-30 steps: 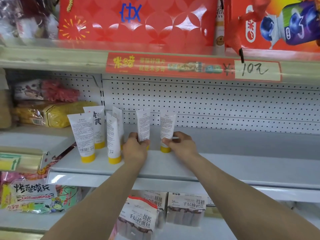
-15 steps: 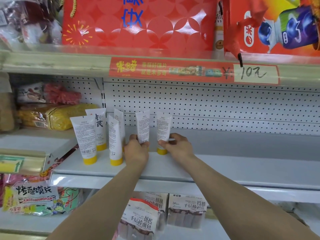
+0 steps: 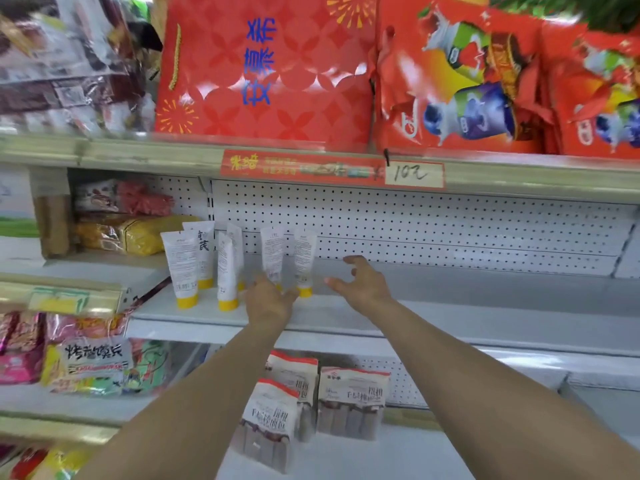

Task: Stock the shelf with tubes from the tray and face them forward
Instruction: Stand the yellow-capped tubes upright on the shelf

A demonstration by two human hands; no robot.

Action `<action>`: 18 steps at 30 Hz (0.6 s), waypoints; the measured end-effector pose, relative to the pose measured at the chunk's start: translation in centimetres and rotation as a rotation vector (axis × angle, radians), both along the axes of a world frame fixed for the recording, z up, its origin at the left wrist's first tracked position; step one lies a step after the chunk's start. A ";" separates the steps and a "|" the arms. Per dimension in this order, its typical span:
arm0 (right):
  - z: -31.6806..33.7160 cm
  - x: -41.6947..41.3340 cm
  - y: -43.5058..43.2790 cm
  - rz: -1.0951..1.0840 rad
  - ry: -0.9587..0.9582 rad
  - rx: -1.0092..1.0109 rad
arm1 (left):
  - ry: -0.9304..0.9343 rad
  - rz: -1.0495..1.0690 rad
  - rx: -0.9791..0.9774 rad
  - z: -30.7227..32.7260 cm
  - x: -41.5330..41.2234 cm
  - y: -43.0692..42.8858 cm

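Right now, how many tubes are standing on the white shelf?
6: front left, one behind it, a front pair, then two rightmost by the left hand. Others could be hidden.

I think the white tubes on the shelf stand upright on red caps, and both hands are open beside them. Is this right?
Not quite: the caps are yellow, not red. The head view shows the white tubes standing upright on yellow caps on the shelf, with the left hand and the right hand both open beside them.
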State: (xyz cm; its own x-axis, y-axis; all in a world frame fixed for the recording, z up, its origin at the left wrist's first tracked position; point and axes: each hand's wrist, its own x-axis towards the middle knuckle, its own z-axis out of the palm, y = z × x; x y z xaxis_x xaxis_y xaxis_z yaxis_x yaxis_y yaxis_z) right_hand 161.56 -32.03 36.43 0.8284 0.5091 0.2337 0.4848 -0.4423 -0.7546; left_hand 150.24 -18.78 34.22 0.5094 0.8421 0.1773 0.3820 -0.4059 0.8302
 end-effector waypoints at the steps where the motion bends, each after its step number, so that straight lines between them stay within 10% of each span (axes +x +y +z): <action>1: 0.5 -0.4 -1.3 0.004 -0.031 -0.022 | -0.025 -0.004 0.001 0.5 -0.7 -1.2; 18: 2.0 -10.6 -20.9 0.043 -0.368 -0.328 | 0.043 -0.091 0.252 1.2 -10.8 -19.8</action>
